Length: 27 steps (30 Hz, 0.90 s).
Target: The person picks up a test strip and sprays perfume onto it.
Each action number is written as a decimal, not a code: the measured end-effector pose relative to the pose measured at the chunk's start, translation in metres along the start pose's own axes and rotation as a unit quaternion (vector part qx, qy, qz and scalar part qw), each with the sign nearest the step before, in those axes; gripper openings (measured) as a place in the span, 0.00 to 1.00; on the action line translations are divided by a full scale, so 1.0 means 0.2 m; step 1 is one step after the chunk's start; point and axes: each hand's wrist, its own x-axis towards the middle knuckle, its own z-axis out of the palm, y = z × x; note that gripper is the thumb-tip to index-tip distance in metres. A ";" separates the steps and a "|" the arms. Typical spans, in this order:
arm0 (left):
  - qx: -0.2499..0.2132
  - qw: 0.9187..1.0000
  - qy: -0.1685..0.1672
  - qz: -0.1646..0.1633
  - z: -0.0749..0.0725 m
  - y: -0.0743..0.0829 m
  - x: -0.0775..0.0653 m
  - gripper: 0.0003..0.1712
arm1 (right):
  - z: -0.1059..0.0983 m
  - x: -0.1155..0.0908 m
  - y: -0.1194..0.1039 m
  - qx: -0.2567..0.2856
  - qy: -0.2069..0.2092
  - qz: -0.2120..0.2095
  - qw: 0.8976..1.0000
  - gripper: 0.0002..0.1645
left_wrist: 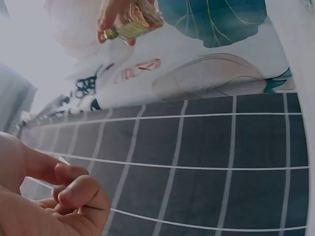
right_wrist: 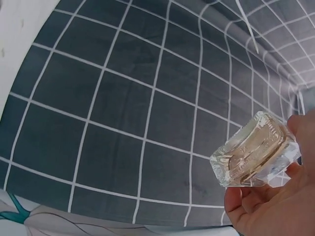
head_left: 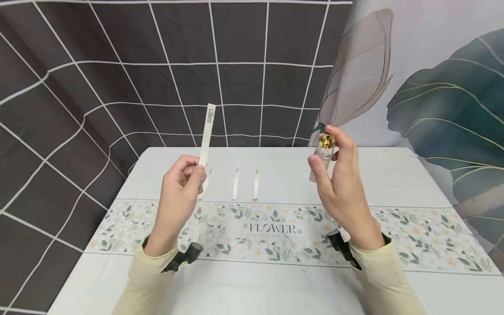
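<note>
In the head view my left hand (head_left: 178, 190) pinches the lower end of a white paper test strip (head_left: 206, 135) between thumb and fingers. The strip stands nearly upright, with "Bell" handwritten near its top. My right hand (head_left: 348, 192) holds a clear glass perfume bottle (head_left: 323, 154) with a gold spray top, its index finger on the top and its thumb against the side. Pale amber liquid shows through the bottle's thick base (right_wrist: 256, 150) in the right wrist view. The left wrist view shows curled left fingers (left_wrist: 81, 194) and, farther off, the bottle (left_wrist: 140, 23).
Two more paper strips, one left (head_left: 236, 183) and one right (head_left: 256, 183), lie on the white table (head_left: 283, 175). A third is partly hidden behind my left hand. A floral band (head_left: 271, 232) lettered "FLOWER" crosses the table. Dark grid cloth (head_left: 240, 83) hangs behind.
</note>
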 end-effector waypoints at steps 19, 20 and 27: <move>-0.033 0.969 -0.071 -0.235 0.00 -0.47 0.20 0.12 | 0.02 -0.01 0.33 -0.047 -0.150 0.084 0.984 0.34; -0.032 0.968 -0.069 -0.240 0.00 -0.49 0.20 0.11 | 0.03 -0.02 0.35 -0.046 -0.156 0.088 0.983 0.34; 0.002 0.962 -0.081 -0.259 0.03 -0.59 0.17 0.07 | 0.07 -0.06 0.43 -0.039 -0.188 0.098 0.976 0.35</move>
